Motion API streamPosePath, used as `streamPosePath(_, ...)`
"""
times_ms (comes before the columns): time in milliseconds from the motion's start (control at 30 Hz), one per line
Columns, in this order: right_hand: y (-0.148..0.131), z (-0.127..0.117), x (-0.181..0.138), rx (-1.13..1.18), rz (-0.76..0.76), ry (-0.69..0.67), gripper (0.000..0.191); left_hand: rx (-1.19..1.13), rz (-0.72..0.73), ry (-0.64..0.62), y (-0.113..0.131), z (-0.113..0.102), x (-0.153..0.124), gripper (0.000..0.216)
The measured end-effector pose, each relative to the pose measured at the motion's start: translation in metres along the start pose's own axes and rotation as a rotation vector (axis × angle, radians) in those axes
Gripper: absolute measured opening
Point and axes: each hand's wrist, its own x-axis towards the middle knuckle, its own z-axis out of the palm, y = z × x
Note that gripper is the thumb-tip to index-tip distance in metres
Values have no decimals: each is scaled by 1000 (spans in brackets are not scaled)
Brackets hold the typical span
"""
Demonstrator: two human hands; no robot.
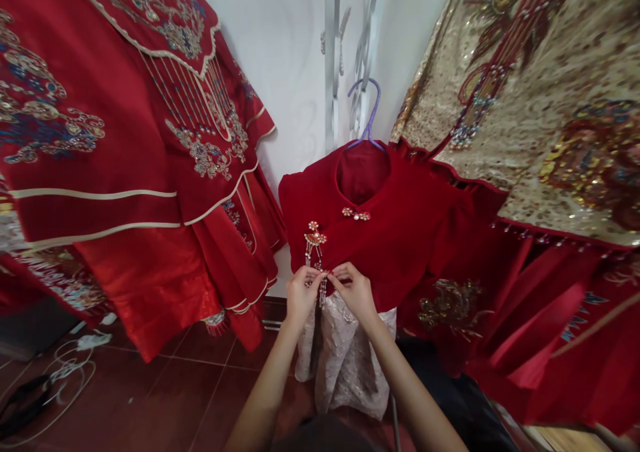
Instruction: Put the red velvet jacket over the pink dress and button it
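Observation:
A red qipao top (pixel 400 245) hangs in front of me on a purple hanger (pixel 371 115), above a pale patterned skirt (pixel 350 365). At its lower left edge, my left hand (pixel 301 297) and my right hand (pixel 355 291) meet, fingertips pinched together. Between them is a small beaded frog button (pixel 328 273), partly covered by the fingers. A jewelled brooch-like ornament (pixel 315 239) with hanging bead strands sits just above my left hand. Another beaded frog button (pixel 356 214) lies below the collar.
An embroidered red jacket (pixel 150 139) with cream trim hangs on the left. To the right hang a gold sequinned garment (pixel 530 119) and red skirts (pixel 545 325). A metal rack (pixel 332 59) stands behind. White cables (pixel 75 365) lie on the tiled floor (pixel 165 399).

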Motion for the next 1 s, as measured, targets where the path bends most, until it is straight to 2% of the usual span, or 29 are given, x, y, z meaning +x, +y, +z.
streamPosePath(67, 0, 0, 0, 12, 8, 10, 20, -47, -64, 2, 2, 1, -2, 16)
streamPosePath(200, 0, -5, -1, 76, 64, -11, 21, -239, -169, -71, 10, 0, 4, 23)
streamPosePath(367, -5, -27, -5, 227, 128, -150, 23, -483, -246, 33, 23, -3, 40, 34)
streamPosePath(500, -16, -45, -10, 307, 182, -279, 25, -642, -310, 41, 35, 1, 64, 35)
streamPosePath(633, -26, -54, -11, 326, 216, -301, 27, -755, -380, 5, 45, 4, 67, 33)
streamPosePath(800, -26, -49, -10, 346, 210, -305, 29, -843, -485, -29, 57, 2, 67, 32)
streamPosePath(900, -25, -42, -10, 346, 207, -308, 30, -794, -508, 67, 60, 4, 70, 27)
streamPosePath(1000, -27, -39, -10, 317, 199, -303, 29, -703, -439, 195, 58, 11, 72, 25)
